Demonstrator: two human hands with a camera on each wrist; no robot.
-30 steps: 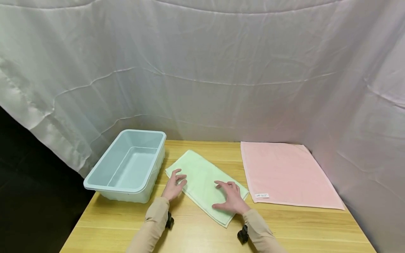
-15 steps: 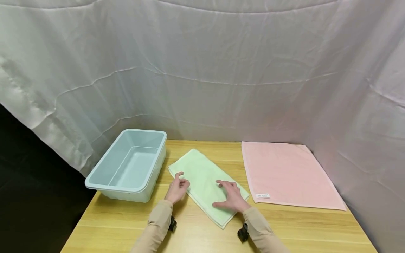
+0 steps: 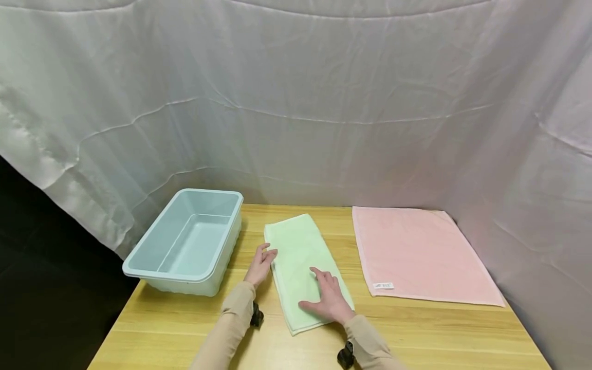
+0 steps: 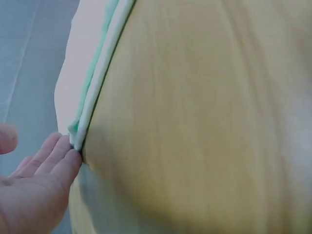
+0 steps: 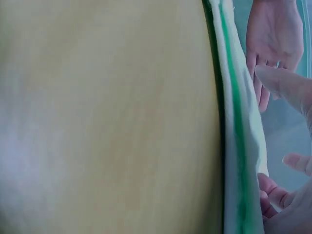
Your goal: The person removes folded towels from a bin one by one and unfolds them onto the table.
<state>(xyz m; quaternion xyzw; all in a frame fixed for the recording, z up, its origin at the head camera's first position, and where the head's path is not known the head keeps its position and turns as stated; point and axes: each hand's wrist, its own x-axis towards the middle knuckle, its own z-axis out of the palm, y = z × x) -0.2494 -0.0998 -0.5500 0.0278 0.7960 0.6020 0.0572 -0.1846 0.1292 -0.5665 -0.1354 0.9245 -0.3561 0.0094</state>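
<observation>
A folded light green towel lies on the table between my two hands, its long side slanting slightly. My left hand is at its left edge; in the left wrist view the straight fingers touch the layered edge of the towel. Over the towel's near right part is my right hand, thumb and index finger spread wide apart. In the right wrist view some lower fingers of that hand meet the towel's edge. Neither hand pinches the cloth.
An empty light blue plastic basin stands at the table's left. A pink towel with a white tag lies flat on the right. Grey curtains hang behind the wooden table.
The green towel has turned on the table, its long side now pointing more away from me. My left hand has moved slightly forward; my right hand has shifted a little left and nearer.
</observation>
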